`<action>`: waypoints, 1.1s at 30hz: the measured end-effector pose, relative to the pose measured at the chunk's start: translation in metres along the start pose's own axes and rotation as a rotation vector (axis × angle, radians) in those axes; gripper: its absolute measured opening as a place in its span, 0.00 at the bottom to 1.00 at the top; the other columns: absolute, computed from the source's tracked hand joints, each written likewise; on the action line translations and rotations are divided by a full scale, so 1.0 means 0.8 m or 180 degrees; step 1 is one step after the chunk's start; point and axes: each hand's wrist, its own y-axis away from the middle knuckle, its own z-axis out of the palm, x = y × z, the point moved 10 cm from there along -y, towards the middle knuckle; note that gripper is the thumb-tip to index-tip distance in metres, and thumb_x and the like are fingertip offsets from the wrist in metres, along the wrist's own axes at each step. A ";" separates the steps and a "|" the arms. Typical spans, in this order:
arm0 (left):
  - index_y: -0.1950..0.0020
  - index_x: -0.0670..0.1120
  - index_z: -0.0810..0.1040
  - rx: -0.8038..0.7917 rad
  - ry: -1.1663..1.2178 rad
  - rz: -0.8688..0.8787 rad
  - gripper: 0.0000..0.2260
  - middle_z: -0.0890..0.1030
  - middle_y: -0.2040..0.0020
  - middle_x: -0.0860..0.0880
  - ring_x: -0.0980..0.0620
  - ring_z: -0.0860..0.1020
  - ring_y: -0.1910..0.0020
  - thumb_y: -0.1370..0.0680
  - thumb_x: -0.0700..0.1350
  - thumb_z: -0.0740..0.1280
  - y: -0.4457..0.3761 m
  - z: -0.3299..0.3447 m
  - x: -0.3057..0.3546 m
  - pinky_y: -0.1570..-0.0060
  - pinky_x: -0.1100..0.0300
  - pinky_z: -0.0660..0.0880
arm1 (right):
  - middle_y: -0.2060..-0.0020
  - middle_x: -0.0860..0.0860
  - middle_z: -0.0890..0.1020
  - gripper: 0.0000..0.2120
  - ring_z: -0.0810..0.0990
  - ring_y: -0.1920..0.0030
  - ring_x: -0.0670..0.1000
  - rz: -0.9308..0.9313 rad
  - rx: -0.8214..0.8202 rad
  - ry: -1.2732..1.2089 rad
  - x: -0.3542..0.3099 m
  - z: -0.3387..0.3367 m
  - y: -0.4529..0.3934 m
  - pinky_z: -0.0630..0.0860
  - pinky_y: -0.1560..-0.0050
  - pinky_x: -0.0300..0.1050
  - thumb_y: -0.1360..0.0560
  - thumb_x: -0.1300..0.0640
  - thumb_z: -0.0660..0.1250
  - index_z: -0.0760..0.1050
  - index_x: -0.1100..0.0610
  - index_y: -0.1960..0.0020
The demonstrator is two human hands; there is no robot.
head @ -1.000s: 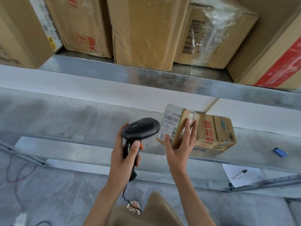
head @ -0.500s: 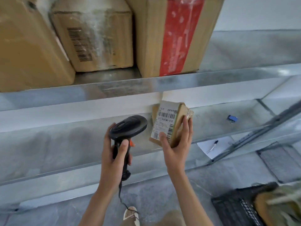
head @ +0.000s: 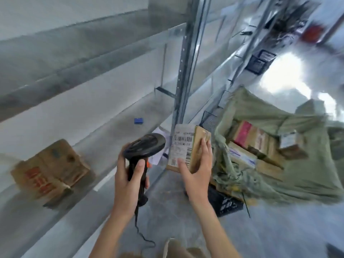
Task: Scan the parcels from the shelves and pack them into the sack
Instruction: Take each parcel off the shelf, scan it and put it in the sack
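Note:
My right hand (head: 196, 170) grips a small cardboard parcel (head: 183, 144) with a white barcode label facing me. My left hand (head: 128, 181) holds a black handheld scanner (head: 145, 146) by its handle, its head just left of the label. The olive-green sack (head: 290, 175) lies open on the floor to the right of the parcel, with several cardboard parcels (head: 255, 144) inside it. Another cardboard parcel (head: 50, 170) with red print sits on the low metal shelf (head: 104, 138) at the left.
An upright shelf post (head: 184, 75) stands right behind the held parcel. A small blue object (head: 138, 120) lies on the shelf. A black crate (head: 225, 203) sits under the sack's near edge. White papers (head: 158, 155) lie behind the scanner. The scanner cable (head: 143, 237) hangs down.
My view has swung right, away from the upper shelf boxes, and the open sack has come into view. Both hands keep the scanner and the parcel, now close beside the sack.

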 end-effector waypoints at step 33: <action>0.26 0.54 0.68 -0.2317 -0.0104 -0.1090 0.28 0.82 0.58 0.42 0.46 0.73 0.72 0.26 0.56 0.69 -0.122 0.463 -0.137 0.74 0.58 0.74 | 0.19 0.51 0.52 0.42 0.62 0.28 0.65 0.1928 0.1651 0.1979 0.300 -0.405 -0.192 0.63 0.31 0.64 0.27 0.50 0.74 0.55 0.49 0.19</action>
